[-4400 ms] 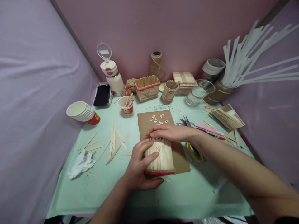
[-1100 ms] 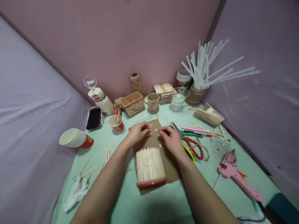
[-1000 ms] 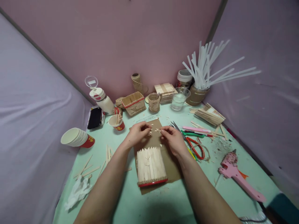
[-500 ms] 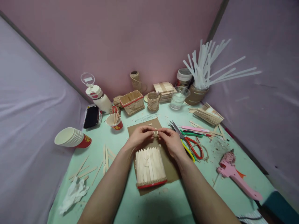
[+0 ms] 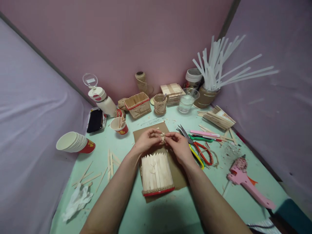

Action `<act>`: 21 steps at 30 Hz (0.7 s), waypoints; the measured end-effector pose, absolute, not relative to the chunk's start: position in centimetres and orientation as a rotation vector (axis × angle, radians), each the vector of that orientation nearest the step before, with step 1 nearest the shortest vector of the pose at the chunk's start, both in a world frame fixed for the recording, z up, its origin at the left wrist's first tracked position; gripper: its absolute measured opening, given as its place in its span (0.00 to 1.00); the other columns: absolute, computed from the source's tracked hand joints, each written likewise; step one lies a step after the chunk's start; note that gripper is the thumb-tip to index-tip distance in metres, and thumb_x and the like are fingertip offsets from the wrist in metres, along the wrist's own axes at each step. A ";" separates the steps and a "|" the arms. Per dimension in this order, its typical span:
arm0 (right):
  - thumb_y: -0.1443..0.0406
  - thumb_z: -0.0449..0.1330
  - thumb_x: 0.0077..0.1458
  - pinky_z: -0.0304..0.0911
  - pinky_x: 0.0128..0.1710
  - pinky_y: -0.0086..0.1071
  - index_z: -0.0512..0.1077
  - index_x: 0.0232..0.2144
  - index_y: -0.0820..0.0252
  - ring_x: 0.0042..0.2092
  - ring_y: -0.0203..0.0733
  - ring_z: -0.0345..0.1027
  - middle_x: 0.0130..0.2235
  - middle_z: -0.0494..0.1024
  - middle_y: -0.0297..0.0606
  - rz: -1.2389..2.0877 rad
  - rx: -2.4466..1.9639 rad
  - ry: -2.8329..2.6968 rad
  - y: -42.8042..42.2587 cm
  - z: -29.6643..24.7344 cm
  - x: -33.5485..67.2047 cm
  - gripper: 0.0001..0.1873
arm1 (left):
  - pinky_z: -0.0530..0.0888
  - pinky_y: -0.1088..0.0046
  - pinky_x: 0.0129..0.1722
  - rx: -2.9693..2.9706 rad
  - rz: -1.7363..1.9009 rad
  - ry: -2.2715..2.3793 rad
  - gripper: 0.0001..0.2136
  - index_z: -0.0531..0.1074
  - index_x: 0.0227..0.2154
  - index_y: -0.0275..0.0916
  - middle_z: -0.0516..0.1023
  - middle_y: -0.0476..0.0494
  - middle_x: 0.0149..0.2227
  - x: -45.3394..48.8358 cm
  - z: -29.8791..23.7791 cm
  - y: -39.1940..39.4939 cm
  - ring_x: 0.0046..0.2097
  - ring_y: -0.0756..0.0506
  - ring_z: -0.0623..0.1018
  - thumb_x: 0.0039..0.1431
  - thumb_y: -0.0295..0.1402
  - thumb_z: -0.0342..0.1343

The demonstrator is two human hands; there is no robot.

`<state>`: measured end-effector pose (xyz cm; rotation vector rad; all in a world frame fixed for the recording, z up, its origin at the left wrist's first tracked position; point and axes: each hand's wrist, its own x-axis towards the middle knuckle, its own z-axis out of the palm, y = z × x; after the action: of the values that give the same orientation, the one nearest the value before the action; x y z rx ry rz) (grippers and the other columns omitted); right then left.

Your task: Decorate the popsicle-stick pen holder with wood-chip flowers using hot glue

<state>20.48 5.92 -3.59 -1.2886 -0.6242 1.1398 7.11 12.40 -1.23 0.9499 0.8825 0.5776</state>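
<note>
Both of my hands meet over a brown cardboard sheet [image 5: 179,177]. My left hand [image 5: 147,139] is closed, its fingertips at a small pale wood piece [image 5: 163,134]. My right hand [image 5: 177,143] pinches the same small piece from the other side; its exact shape is too small to make out. Just below my hands, a holder of pointed wooden sticks [image 5: 158,174] lies on the cardboard, with a braided cord and red band along its near edge. Small pale bits are stuck to its front. Scissors with red handles [image 5: 203,152] lie right of my right hand.
A pink glue gun [image 5: 248,185] lies at the right. Glue sticks stand in a brown jar [image 5: 206,97] at the back. Stacked paper cups [image 5: 75,143], loose wooden sticks [image 5: 110,164] and a crumpled tissue [image 5: 78,200] are on the left. A clear cup of liquid [image 5: 186,102] stands behind.
My fingers have shifted slightly around the small piece, and my left fingertips are a little more raised. The camera view has moved slightly; the objects on the table stay put.
</note>
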 end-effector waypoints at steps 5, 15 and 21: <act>0.58 0.68 0.38 0.62 0.26 0.29 0.73 0.28 0.60 0.25 0.35 0.65 0.27 0.76 0.34 1.130 -1.281 -0.608 6.0 -3.7 20.4 0.15 | 0.74 0.71 0.35 1.018 0.587 0.907 0.21 0.68 0.37 0.36 0.74 0.51 0.27 7.2 -1.1 12.4 0.29 0.51 0.76 0.39 0.28 0.68; 0.60 0.67 0.40 0.64 0.28 0.30 0.74 0.28 0.59 0.27 0.37 0.68 0.25 0.76 0.33 1.149 -1.237 -0.596 5.9 -3.3 20.1 0.12 | 0.74 0.69 0.37 1.035 0.629 0.901 0.22 0.67 0.37 0.36 0.76 0.51 0.27 7.4 -1.4 12.5 0.29 0.49 0.78 0.38 0.31 0.69; 0.58 0.67 0.40 0.65 0.29 0.32 0.74 0.28 0.59 0.27 0.38 0.69 0.25 0.77 0.34 1.137 -1.254 -0.613 6.0 -3.5 20.1 0.13 | 0.73 0.70 0.37 1.054 0.623 0.931 0.22 0.68 0.36 0.36 0.75 0.51 0.28 7.3 -1.5 12.6 0.29 0.50 0.78 0.37 0.33 0.70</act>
<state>20.10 5.99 -3.48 -1.2542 -0.6126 1.1374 7.32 12.60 -1.46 1.0541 0.9306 0.6235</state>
